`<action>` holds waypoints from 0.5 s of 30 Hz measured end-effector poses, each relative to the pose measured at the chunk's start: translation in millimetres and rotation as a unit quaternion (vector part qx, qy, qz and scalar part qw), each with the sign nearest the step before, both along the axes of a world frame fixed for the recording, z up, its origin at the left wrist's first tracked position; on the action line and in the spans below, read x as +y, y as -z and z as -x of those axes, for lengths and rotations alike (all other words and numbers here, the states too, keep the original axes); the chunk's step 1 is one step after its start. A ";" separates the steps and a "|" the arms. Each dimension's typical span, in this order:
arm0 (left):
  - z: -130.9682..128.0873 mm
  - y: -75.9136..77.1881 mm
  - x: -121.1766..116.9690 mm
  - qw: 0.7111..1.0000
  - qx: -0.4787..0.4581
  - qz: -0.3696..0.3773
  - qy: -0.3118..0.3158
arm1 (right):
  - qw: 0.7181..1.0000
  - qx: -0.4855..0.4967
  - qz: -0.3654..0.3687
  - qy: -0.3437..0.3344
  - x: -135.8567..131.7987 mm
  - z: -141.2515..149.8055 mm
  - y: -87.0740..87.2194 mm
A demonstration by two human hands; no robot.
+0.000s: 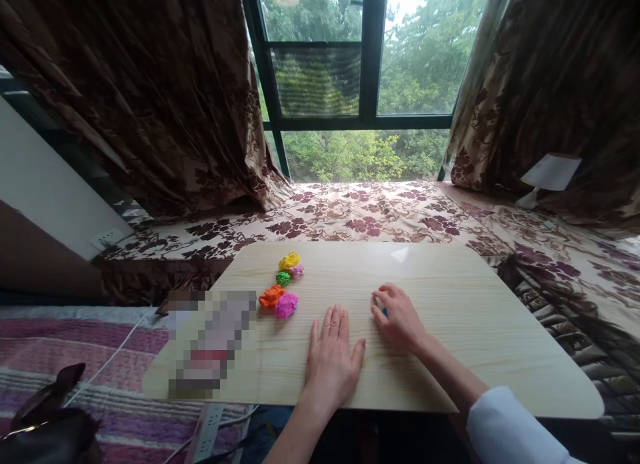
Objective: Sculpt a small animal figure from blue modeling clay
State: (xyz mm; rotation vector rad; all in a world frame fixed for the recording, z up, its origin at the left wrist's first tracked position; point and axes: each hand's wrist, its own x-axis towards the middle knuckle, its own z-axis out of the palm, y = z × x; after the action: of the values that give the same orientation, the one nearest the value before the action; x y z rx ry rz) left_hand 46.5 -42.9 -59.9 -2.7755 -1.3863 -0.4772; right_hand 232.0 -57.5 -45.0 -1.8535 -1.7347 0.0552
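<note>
My left hand [332, 357] lies flat on the light wood-grain table [450, 304], palm down with the fingers stretched out. To its right, my right hand [397, 315] rests on the table with its fingers curled round a small blue thing [385, 311]. Most of that thing is hidden by the hand. Left of my hands sit several bright, stringy-looking clumps: yellow [289, 261], light pink [297, 271], green [283, 279], orange [271, 297] and magenta [287, 305]. A bit of blue shows beside the magenta one.
A pixelated, blurred area [215, 347] covers the table's left end. Behind the table is a flowered window seat [365, 214] with a small white lamp [550, 174] at the right. A power strip [207, 432] and cables lie below the table's front left edge.
</note>
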 end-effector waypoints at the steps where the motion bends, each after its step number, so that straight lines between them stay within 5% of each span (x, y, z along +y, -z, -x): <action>1: 0.0 0.4 0.4 1.000 0.005 -0.004 -0.002 | 1.000 -0.007 0.007 -0.013 -9.4 -1.9 0.8; 6: 0.0 4.6 2.7 1.000 0.019 -0.012 0.002 | 0.993 -0.057 0.043 -0.092 -54.6 22.2 1.4; 10: -1.9 6.9 4.1 0.999 0.037 -0.020 0.014 | 0.996 -0.047 0.064 -0.045 -22.7 37.8 -2.5; 13: -3.9 6.9 4.7 0.999 0.041 -0.025 0.015 | 0.997 -0.040 0.068 -0.009 3.2 20.6 -4.1; 15: -4.5 6.7 4.7 0.999 0.039 -0.027 0.013 | 0.996 -0.039 0.075 0.001 -2.6 5.4 -3.5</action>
State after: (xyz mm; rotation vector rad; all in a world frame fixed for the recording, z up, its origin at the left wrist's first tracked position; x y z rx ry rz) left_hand 51.1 -38.2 -66.6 -2.7398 -1.3041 -0.3960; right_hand 226.6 -60.1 -41.5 -1.9897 -1.8259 0.1174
